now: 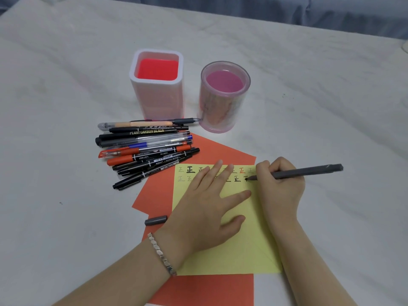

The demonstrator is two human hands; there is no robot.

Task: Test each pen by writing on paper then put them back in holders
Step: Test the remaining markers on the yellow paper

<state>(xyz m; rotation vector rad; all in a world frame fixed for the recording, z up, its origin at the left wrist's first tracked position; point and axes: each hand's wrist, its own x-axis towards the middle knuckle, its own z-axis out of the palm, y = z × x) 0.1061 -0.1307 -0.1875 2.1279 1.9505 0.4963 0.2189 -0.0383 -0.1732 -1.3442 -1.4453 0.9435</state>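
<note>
Surface: white wrinkled cloth covers the bench point(88, 74); blue fabric runs along the 12 o'clock edge.
Paper: a yellow sheet point(242, 250) lies on an orange sheet point(159, 191), with two rows of test characters along its far edge.
Right hand point(280, 184): fingers curled round a grey pen point(306, 171), tip on the yellow sheet at the end of the second row; the barrel runs 9 to 3 o'clock, tail toward 3.
Left hand point(205, 208): flat, fingers spread, pressing the yellow sheet, at 9 o'clock just beside the right hand.
Cap: the grey cap point(155, 220) lies at the orange sheet's edge, about 8 o'clock from the pen tip, near the left wrist; its long axis runs roughly 9 to 3.
Pile: the other pens point(148, 151) lie stacked at 10 o'clock, axes about 9 to 3.
Holders: a square holder point(157, 100) and a round holder point(218, 111) stand at 12 o'clock, no pens in them.
Judgement: writing is under way; recapping probably follows, and the left hand is nearer the cap.
</note>
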